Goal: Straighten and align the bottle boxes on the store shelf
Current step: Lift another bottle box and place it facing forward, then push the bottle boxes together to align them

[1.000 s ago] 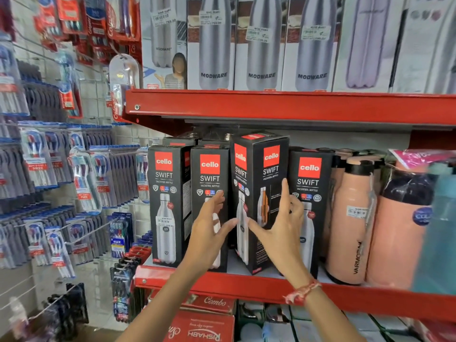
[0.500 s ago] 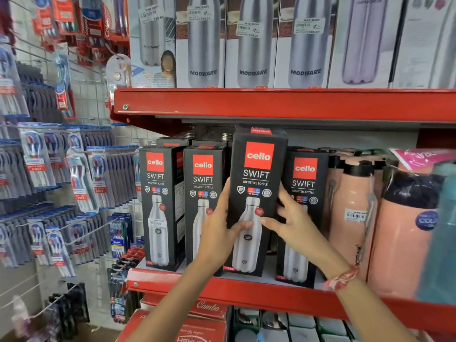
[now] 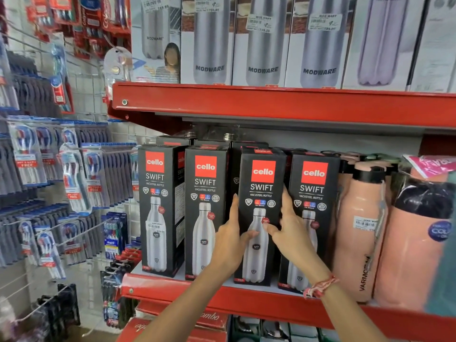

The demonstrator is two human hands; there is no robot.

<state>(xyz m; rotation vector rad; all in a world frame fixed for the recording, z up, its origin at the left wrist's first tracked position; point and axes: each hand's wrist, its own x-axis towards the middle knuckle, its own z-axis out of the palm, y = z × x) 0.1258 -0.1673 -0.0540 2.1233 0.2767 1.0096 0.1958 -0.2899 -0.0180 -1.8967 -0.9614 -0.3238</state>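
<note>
Several black Cello Swift bottle boxes stand in a row on the red shelf (image 3: 246, 303). The third box from the left (image 3: 261, 183) faces front and stands level with its neighbours. My left hand (image 3: 230, 239) grips its left edge, thumb across the front. My right hand (image 3: 288, 228) grips its right edge, with a red thread band on the wrist. The far-left box (image 3: 158, 206) and the second box (image 3: 206, 208) stand upright to the left. The fourth box (image 3: 313, 191) stands to the right, partly hidden behind my right hand. More black boxes stand behind the front row.
Peach flasks (image 3: 357, 233) crowd the shelf right of the boxes. The upper red shelf (image 3: 271, 102) carries Modware bottle boxes (image 3: 262, 40). Toothbrush packs (image 3: 74, 178) hang on wire hooks at the left. Red cartons (image 3: 212, 319) lie below the shelf.
The third box was turned at an angle, then rotated to face front and lifted forward. Now it is set back down in line with the row, both hands still on it.
</note>
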